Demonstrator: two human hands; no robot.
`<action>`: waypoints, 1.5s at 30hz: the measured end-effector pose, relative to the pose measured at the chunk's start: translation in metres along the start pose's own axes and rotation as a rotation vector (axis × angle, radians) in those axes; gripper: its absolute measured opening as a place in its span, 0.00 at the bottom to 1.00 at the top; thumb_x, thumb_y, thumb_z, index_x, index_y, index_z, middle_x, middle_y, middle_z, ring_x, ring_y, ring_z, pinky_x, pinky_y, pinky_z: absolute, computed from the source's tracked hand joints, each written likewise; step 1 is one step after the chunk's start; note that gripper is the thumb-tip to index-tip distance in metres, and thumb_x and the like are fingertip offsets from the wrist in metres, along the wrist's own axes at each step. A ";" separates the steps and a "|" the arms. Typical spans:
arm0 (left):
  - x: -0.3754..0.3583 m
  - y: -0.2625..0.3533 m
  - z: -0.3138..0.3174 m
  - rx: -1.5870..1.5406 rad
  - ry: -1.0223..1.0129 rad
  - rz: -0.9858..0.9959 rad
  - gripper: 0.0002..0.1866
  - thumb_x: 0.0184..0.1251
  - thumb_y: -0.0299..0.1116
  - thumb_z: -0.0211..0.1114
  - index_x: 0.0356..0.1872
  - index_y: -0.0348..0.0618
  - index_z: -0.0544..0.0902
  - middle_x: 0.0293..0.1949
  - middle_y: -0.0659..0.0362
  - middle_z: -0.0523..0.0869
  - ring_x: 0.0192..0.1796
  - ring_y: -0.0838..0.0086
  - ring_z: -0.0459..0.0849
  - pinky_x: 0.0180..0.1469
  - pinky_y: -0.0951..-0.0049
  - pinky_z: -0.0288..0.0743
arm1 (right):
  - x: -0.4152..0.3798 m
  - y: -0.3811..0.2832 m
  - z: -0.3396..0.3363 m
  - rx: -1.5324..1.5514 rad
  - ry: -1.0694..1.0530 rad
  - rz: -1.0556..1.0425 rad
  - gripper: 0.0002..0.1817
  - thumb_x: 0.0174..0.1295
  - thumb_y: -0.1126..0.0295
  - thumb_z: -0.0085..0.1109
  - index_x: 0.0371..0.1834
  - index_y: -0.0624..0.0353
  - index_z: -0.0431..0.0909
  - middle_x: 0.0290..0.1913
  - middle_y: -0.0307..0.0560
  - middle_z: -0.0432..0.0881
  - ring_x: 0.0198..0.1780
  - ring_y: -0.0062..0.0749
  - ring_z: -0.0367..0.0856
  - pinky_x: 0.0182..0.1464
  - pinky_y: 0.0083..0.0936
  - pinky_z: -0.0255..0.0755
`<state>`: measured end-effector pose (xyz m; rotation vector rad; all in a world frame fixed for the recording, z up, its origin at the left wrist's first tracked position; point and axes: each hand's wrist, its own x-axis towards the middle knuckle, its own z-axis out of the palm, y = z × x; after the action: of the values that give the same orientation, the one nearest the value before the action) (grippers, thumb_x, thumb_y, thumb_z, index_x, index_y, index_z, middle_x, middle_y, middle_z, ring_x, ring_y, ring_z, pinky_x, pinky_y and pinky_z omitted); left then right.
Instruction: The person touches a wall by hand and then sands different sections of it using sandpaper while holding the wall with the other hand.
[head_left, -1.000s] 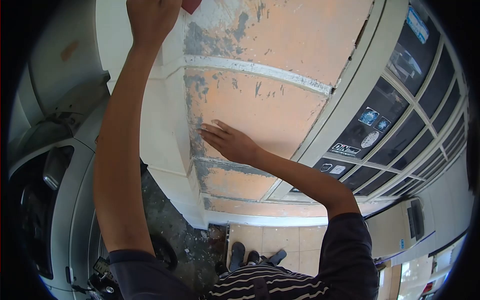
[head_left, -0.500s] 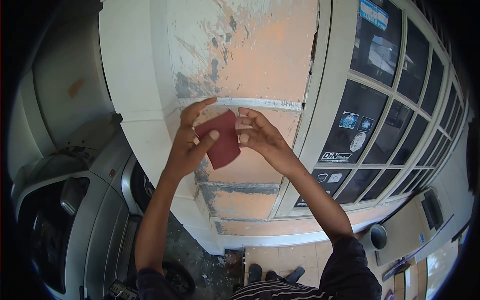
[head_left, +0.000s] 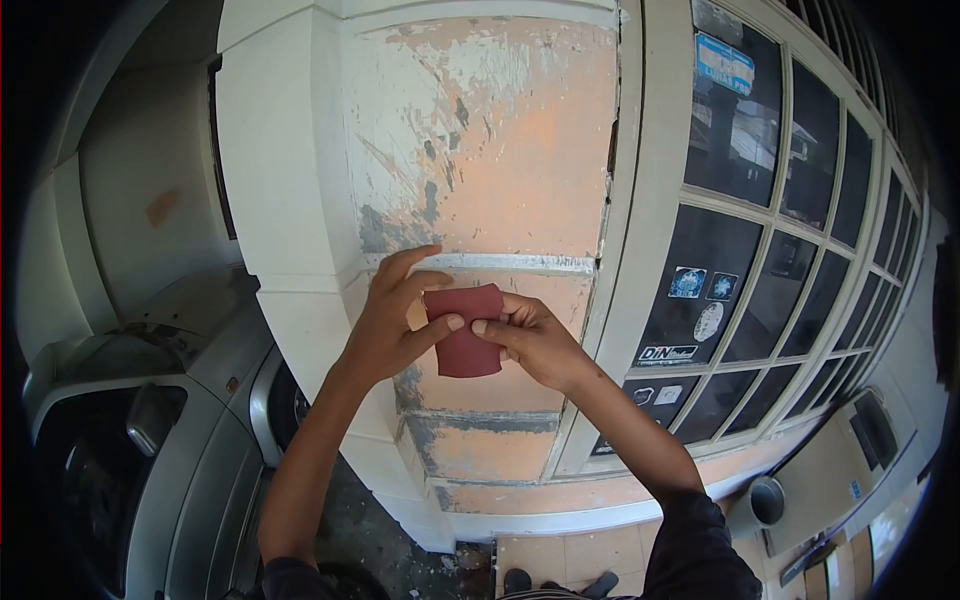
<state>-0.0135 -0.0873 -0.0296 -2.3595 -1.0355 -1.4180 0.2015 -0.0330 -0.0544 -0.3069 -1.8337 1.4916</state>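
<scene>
A dark red sheet, slightly curved, is held up between both hands in front of the wall. My left hand pinches its left side, thumb on the front face and upper fingers spread beyond its edge. On the right side my right hand grips it, with the thumb on the front and the other fingers behind. Behind the sheet, the wall panel shows peach and white patches with grey scraped spots. A pale horizontal ledge runs across just above the sheet.
A window with white bars and stickers fills the right side. At left stands a grey vehicle beside a white pillar. A grey bucket sits at the lower right, near a pale cabinet-like object.
The red sheet has turned more upright. My right thumb has come onto its front face. The view has shifted, so the wall and hands appear lower.
</scene>
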 end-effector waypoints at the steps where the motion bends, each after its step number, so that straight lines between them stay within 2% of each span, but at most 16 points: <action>1: 0.006 -0.004 -0.005 0.059 0.056 0.021 0.23 0.63 0.37 0.70 0.57 0.38 0.79 0.67 0.50 0.70 0.70 0.55 0.65 0.70 0.54 0.59 | 0.004 -0.010 0.001 -0.073 0.073 -0.106 0.19 0.68 0.76 0.57 0.62 0.61 0.74 0.39 0.41 0.85 0.42 0.20 0.84 0.41 0.18 0.77; 3: 0.023 -0.030 -0.025 0.273 0.252 0.071 0.28 0.61 0.36 0.69 0.62 0.39 0.74 0.67 0.49 0.70 0.69 0.51 0.66 0.70 0.52 0.59 | 0.010 -0.040 0.007 -0.213 0.218 -0.320 0.18 0.68 0.77 0.56 0.61 0.63 0.76 0.35 0.43 0.85 0.39 0.18 0.83 0.39 0.16 0.75; 4: 0.034 -0.043 -0.038 0.471 0.337 0.122 0.28 0.60 0.34 0.69 0.62 0.39 0.74 0.67 0.48 0.70 0.70 0.50 0.65 0.71 0.51 0.58 | 0.013 -0.062 0.005 -0.540 0.310 -0.408 0.17 0.66 0.79 0.56 0.59 0.63 0.77 0.36 0.47 0.86 0.39 0.23 0.85 0.40 0.18 0.77; 7: 0.066 -0.064 -0.058 0.768 0.471 0.157 0.29 0.58 0.30 0.68 0.63 0.41 0.74 0.70 0.48 0.66 0.73 0.50 0.61 0.72 0.49 0.57 | 0.053 -0.108 -0.027 -1.174 0.471 -1.059 0.17 0.61 0.82 0.57 0.53 0.59 0.82 0.45 0.54 0.86 0.49 0.43 0.86 0.51 0.29 0.79; 9: 0.079 -0.071 -0.060 0.854 0.515 0.138 0.30 0.57 0.28 0.68 0.64 0.42 0.73 0.71 0.48 0.64 0.75 0.51 0.58 0.73 0.48 0.57 | 0.080 -0.140 -0.043 -1.474 0.574 -1.246 0.17 0.59 0.82 0.58 0.49 0.55 0.85 0.55 0.52 0.83 0.61 0.51 0.79 0.63 0.41 0.72; 10: 0.080 -0.075 -0.057 0.888 0.529 0.125 0.30 0.57 0.27 0.67 0.63 0.42 0.74 0.72 0.49 0.64 0.75 0.51 0.57 0.73 0.48 0.57 | 0.093 -0.151 -0.053 -1.654 0.632 -1.233 0.18 0.58 0.78 0.59 0.52 0.53 0.84 0.62 0.52 0.79 0.68 0.48 0.72 0.71 0.47 0.62; 14: 0.079 -0.087 -0.058 0.797 0.566 0.100 0.27 0.56 0.27 0.66 0.61 0.46 0.76 0.73 0.53 0.64 0.76 0.53 0.56 0.75 0.41 0.51 | 0.141 -0.149 -0.092 -1.948 0.653 -1.067 0.21 0.61 0.71 0.60 0.59 0.48 0.79 0.67 0.50 0.75 0.72 0.47 0.67 0.75 0.50 0.54; 23: 0.076 -0.086 -0.061 0.760 0.579 0.145 0.18 0.55 0.24 0.63 0.50 0.40 0.81 0.72 0.51 0.67 0.75 0.50 0.58 0.73 0.48 0.57 | 0.143 -0.140 -0.075 -2.121 0.727 -0.973 0.22 0.63 0.69 0.60 0.62 0.53 0.77 0.70 0.50 0.71 0.74 0.48 0.64 0.75 0.51 0.54; 26: 0.076 -0.092 -0.060 0.735 0.606 0.148 0.14 0.55 0.26 0.63 0.44 0.43 0.83 0.72 0.53 0.68 0.76 0.53 0.58 0.74 0.44 0.53 | 0.149 -0.135 -0.078 -1.983 0.712 -0.987 0.22 0.64 0.72 0.58 0.63 0.56 0.76 0.70 0.51 0.71 0.75 0.48 0.62 0.75 0.51 0.53; 31: 0.076 -0.092 -0.061 0.689 0.605 0.153 0.11 0.55 0.27 0.63 0.40 0.44 0.84 0.72 0.54 0.69 0.76 0.54 0.57 0.75 0.44 0.51 | 0.182 -0.125 -0.062 -1.755 0.970 -1.060 0.24 0.64 0.74 0.54 0.65 0.58 0.73 0.71 0.52 0.69 0.75 0.51 0.60 0.76 0.52 0.49; 33: 0.076 -0.092 -0.062 0.682 0.608 0.150 0.10 0.56 0.26 0.62 0.40 0.44 0.84 0.72 0.54 0.69 0.76 0.55 0.57 0.75 0.44 0.50 | 0.209 -0.116 -0.028 -1.725 0.814 -1.129 0.21 0.63 0.72 0.51 0.60 0.61 0.76 0.68 0.53 0.73 0.75 0.55 0.61 0.76 0.52 0.50; 35: 0.076 -0.091 -0.060 0.686 0.608 0.135 0.09 0.57 0.26 0.62 0.39 0.43 0.84 0.72 0.54 0.69 0.76 0.55 0.57 0.75 0.44 0.50 | 0.232 -0.100 -0.002 -1.781 0.508 -1.229 0.19 0.64 0.73 0.48 0.57 0.64 0.78 0.67 0.52 0.74 0.72 0.50 0.66 0.75 0.51 0.53; 37: 0.077 -0.090 -0.060 0.710 0.608 0.120 0.09 0.57 0.25 0.62 0.39 0.44 0.84 0.72 0.55 0.69 0.76 0.55 0.57 0.76 0.44 0.50 | 0.227 -0.109 -0.011 -1.843 0.495 -1.201 0.20 0.63 0.72 0.49 0.58 0.64 0.78 0.67 0.51 0.74 0.72 0.49 0.67 0.75 0.51 0.53; 41: 0.077 -0.091 -0.059 0.701 0.616 0.130 0.09 0.57 0.24 0.63 0.39 0.44 0.84 0.72 0.55 0.68 0.77 0.56 0.57 0.76 0.45 0.50 | 0.196 -0.155 -0.081 -1.636 1.173 -1.009 0.20 0.69 0.73 0.46 0.63 0.58 0.75 0.70 0.52 0.71 0.75 0.51 0.61 0.77 0.52 0.46; 43: 0.077 -0.089 -0.062 0.716 0.609 0.143 0.09 0.57 0.22 0.63 0.39 0.42 0.83 0.72 0.53 0.68 0.76 0.52 0.57 0.75 0.48 0.54 | 0.221 -0.154 -0.051 -1.572 1.188 -1.112 0.21 0.67 0.71 0.47 0.62 0.62 0.75 0.69 0.55 0.72 0.75 0.54 0.61 0.75 0.56 0.46; 45: 0.076 -0.088 -0.060 0.735 0.598 0.139 0.09 0.57 0.21 0.63 0.40 0.41 0.83 0.72 0.53 0.68 0.76 0.51 0.58 0.74 0.50 0.56 | 0.265 -0.138 -0.010 -1.663 0.930 -1.217 0.19 0.65 0.69 0.49 0.56 0.64 0.78 0.67 0.55 0.74 0.73 0.52 0.63 0.75 0.54 0.49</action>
<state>-0.0905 -0.0174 0.0499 -1.3485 -0.9621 -1.2670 0.0591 0.0929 0.1767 -0.3796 -1.4033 -1.0376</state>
